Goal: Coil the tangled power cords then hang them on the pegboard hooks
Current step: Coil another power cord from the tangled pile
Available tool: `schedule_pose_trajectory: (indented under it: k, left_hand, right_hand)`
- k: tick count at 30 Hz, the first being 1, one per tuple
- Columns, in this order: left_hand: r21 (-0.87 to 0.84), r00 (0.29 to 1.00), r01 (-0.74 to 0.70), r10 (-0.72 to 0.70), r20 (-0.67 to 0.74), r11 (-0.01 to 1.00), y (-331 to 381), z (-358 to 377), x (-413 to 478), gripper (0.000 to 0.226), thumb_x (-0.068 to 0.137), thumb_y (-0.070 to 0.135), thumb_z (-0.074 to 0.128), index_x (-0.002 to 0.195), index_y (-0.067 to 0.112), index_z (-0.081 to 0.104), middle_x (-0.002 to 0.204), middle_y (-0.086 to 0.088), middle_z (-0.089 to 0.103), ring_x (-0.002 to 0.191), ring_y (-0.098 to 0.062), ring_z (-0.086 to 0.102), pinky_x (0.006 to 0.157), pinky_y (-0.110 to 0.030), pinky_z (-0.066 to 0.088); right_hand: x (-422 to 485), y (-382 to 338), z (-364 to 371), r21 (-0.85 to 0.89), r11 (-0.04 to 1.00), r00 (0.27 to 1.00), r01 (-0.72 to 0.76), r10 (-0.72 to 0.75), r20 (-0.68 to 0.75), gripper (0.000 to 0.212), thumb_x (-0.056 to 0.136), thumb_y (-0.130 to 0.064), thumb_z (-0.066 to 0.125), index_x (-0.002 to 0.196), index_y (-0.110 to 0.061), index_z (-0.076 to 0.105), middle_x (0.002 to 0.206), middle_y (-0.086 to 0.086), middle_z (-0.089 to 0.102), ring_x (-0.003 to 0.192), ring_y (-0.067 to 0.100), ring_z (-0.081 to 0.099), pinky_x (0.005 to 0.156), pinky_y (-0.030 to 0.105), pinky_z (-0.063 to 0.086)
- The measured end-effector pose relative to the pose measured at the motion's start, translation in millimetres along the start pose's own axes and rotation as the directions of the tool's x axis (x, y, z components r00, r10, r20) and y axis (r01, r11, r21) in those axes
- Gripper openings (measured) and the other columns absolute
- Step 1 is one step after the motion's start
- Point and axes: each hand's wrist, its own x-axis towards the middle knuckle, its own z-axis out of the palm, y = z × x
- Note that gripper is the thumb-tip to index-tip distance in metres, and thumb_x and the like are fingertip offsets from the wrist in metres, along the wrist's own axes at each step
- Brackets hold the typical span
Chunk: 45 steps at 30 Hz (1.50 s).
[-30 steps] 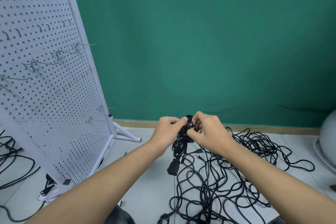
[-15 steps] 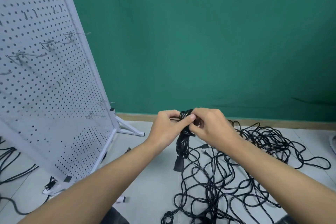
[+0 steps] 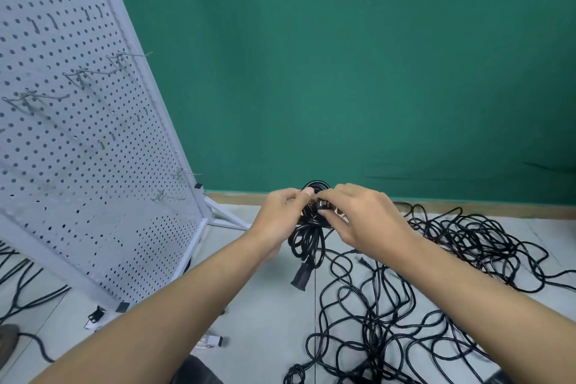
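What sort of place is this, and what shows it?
Probably a staged workroom or recording set: a free-standing white pegboard, a plain green backdrop, and black cords tangled on the floor.

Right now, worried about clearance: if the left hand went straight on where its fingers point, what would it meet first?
The coiled cord that the left hand grips; just beyond it, probably the right hand.

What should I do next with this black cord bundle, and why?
Probably tuck the black plug end into the wraps: the left hand grips the coiled black power cord near its top, the right hand pinches the plug against it. The wire hooks on the white pegboard are bare.
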Motion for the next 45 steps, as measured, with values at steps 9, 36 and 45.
schedule_pose_trajectory:
  k: [9,36,45]
  left_hand:
    - [-0.022,0.990,0.048,-0.050,-0.129,0.999,7.7,-15.1,6.4,0.036,0.103,0.031,0.061,0.073,0.014,0.073,0.055,0.009,0.064,0.054,-0.011,0.057,0.066,-0.028,0.048]
    - [-0.127,0.951,0.066,-0.101,-0.292,0.990,-53.0,-94.1,29.2,0.030,0.099,0.040,0.067,0.099,0.010,0.073,0.095,-0.003,0.079,0.091,-0.022,0.076,0.079,-0.036,0.062]
    - [-0.119,0.888,0.419,-0.434,-0.152,0.900,-157.6,-133.6,31.4,0.045,0.091,0.047,0.074,0.124,0.017,0.067,0.118,-0.006,0.075,0.107,-0.022,0.072,0.081,-0.033,0.060]
  right_hand:
    - [-1.6,-27.3,-15.6,-0.278,0.883,0.908,0.379,-0.413,-0.071,0.014,0.082,0.003,0.074,0.092,-0.007,0.070,0.078,0.003,0.055,0.068,0.022,0.048,0.053,0.032,0.039]
    - [40.8,-47.2,127.8,0.609,0.097,0.603,-0.787,0.328,0.727,0.058,0.085,-0.047,0.081,0.132,-0.021,0.057,0.111,-0.006,0.077,0.111,0.013,0.069,0.098,0.044,0.058]
    - [21.0,-71.1,223.5,0.527,-0.005,0.500,-0.850,0.308,0.809,0.025,0.093,-0.036,0.075,0.104,-0.018,0.061,0.098,0.010,0.078,0.078,0.019,0.071,0.086,0.040,0.060]
